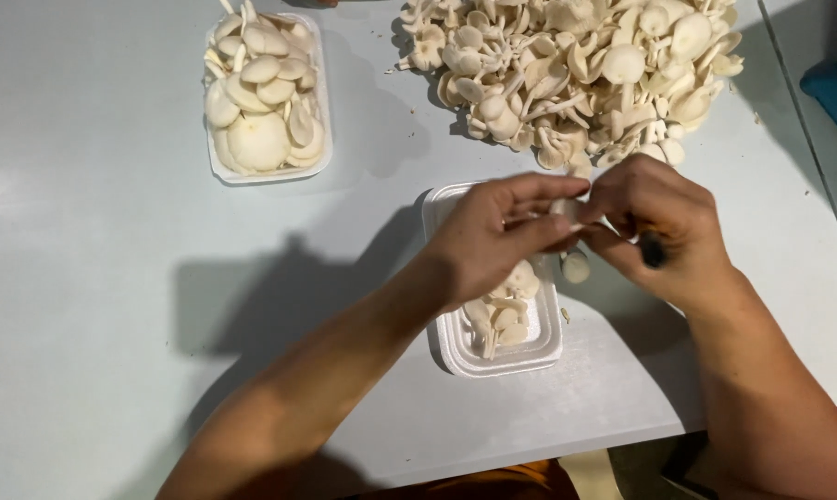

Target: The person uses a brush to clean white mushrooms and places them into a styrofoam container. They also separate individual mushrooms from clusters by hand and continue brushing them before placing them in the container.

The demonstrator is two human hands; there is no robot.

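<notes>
Both forearms are reaching in over the pale table, meeting above a white foam tray.

The left hand and right hand are together pinching one small mushroom (its stem hanging just past the tray's right rim); the right is also gripping a dark handle. Mushroom pieces are lying in that tray, a filled tray is sitting far left, and a loose mushroom heap is spreading just beyond the hands.

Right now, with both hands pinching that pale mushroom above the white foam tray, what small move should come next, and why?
Probably lower the pale mushroom, pinched by the left hand and right hand, into the white foam tray: it lies directly beneath, only partly filled.
</notes>
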